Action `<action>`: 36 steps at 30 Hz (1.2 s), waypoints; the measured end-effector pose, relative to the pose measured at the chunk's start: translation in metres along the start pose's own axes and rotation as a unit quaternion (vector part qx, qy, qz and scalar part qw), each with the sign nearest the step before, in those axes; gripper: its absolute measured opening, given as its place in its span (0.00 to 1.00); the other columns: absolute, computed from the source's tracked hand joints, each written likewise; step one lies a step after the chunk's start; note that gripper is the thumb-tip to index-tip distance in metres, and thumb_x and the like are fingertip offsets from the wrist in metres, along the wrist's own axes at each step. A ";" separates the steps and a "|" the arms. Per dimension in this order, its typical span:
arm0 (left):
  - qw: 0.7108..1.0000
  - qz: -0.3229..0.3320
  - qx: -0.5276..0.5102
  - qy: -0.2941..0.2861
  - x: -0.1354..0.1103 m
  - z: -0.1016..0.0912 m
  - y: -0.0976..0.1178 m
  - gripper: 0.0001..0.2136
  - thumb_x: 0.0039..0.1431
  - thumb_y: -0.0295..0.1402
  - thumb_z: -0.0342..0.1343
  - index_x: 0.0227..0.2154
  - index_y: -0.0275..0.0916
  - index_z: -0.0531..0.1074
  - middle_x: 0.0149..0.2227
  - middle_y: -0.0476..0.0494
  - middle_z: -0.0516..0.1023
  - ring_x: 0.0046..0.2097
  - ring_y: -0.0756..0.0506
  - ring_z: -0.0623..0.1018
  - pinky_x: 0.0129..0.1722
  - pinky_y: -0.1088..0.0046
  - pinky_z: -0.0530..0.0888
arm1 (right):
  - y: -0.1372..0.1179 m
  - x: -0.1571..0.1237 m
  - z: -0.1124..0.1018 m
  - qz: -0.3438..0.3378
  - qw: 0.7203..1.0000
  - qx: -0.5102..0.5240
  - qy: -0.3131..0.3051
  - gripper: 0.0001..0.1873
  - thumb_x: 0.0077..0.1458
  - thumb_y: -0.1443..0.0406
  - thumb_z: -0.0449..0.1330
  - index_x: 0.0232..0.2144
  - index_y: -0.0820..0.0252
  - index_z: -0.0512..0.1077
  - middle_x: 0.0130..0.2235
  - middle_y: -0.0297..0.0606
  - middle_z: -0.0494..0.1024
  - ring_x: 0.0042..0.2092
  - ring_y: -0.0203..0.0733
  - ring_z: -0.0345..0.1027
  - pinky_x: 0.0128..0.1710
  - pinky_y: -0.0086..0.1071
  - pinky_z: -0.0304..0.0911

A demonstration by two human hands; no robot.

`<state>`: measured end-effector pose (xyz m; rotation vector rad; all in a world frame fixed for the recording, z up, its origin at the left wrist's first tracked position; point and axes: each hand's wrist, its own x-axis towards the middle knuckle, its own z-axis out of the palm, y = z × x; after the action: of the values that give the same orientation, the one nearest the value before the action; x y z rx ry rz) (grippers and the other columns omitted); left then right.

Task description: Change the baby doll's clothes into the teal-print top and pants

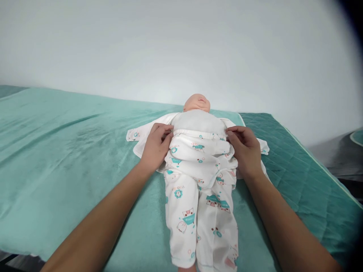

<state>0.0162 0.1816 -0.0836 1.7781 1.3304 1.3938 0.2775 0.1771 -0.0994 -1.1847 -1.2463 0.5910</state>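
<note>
A baby doll [195, 102] lies on its back with its head toward the wall and its legs toward me. It wears white printed baby pants [183, 192], pulled up over its belly, and its pale grey torso [195, 120] shows above the waistband. A white printed baby shirt [154, 126] lies spread beneath it, sleeves out to both sides. My left hand [158, 145] pinches the waistband at the left side. At the right side, my right hand [245, 149] pinches the same waistband. One foot [187, 269] peeks out of the left pant leg.
A light green sheet [70, 162] covers the bed. Under its right edge lies a darker green quilted pad [300, 181]. A plain white wall [170, 49] rises behind the bed. Dark items show at the lower left corner and far right edge.
</note>
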 end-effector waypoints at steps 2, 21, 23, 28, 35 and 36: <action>0.999 0.031 -0.008 0.019 -0.002 -0.001 0.006 0.09 0.61 0.34 0.55 0.43 0.45 0.77 0.46 0.45 0.73 0.47 0.45 0.73 0.49 0.68 0.72 | -0.008 -0.004 0.000 -0.057 0.998 -0.009 -0.001 0.06 0.57 0.61 0.62 0.38 0.53 0.73 0.40 0.36 0.74 0.43 0.42 0.68 0.44 0.36 0.66; 0.982 0.132 0.032 -0.134 0.017 0.006 0.026 0.08 0.61 0.39 0.57 0.33 0.41 0.75 0.38 0.45 0.74 0.41 0.45 0.72 0.45 0.68 0.69 | -0.016 0.007 -0.007 -0.191 0.963 -0.058 -0.179 0.11 0.52 0.56 0.68 0.37 0.50 0.74 0.44 0.39 0.72 0.51 0.49 0.66 0.57 0.46 0.61; 0.970 0.142 0.060 -0.187 0.027 0.005 0.030 0.10 0.56 0.41 0.62 0.32 0.40 0.74 0.36 0.45 0.73 0.40 0.45 0.71 0.42 0.68 0.68 | -0.015 0.011 -0.007 -0.196 0.957 -0.068 -0.202 0.12 0.52 0.56 0.68 0.38 0.50 0.74 0.45 0.39 0.72 0.52 0.49 0.66 0.58 0.46 0.60; 0.938 0.210 0.131 -0.243 0.042 0.002 0.042 0.11 0.50 0.40 0.67 0.30 0.41 0.72 0.43 0.44 0.73 0.51 0.40 0.69 0.50 0.64 0.65 | -0.012 0.016 -0.008 -0.183 0.949 -0.073 -0.248 0.12 0.54 0.55 0.67 0.38 0.50 0.72 0.47 0.40 0.71 0.53 0.48 0.65 0.58 0.46 0.59; 0.959 0.156 0.094 -0.218 0.053 0.010 0.041 0.10 0.59 0.38 0.57 0.28 0.41 0.65 0.36 0.48 0.76 0.38 0.46 0.73 0.38 0.69 0.65 | -0.019 0.014 -0.005 -0.189 0.945 -0.104 -0.244 0.08 0.58 0.58 0.63 0.37 0.52 0.69 0.52 0.42 0.68 0.60 0.48 0.60 0.62 0.47 0.53; 0.963 0.137 0.100 -0.208 0.055 0.012 0.040 0.10 0.60 0.38 0.57 0.28 0.41 0.64 0.34 0.49 0.75 0.35 0.46 0.72 0.36 0.70 0.63 | -0.022 0.016 -0.003 -0.190 0.943 -0.111 -0.249 0.07 0.59 0.58 0.62 0.36 0.53 0.69 0.52 0.42 0.68 0.59 0.48 0.60 0.61 0.46 0.53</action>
<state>0.0421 0.2179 -0.0307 2.3058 1.0568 0.9568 0.2799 0.1823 -0.0727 -0.9613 -1.9629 0.4794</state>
